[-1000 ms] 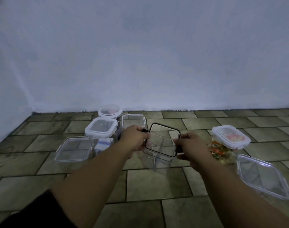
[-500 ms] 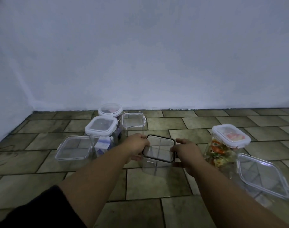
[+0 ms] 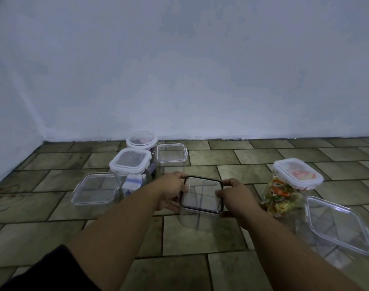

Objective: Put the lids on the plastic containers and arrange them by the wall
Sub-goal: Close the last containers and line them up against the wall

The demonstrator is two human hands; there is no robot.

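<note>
The lid: between your hands, sitting on the clear container.
Your left hand: fingers curled on the lid, left edge.
Your right hand: gripping the lid, right edge.
The wall: well beyond both hands.

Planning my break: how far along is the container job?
Done: the round tub and three lidded neighbours stand near the wall. In hand: left hand and right hand seat the dark-rimmed lid. Left: the colourful tub and big box sit farther out.
</note>
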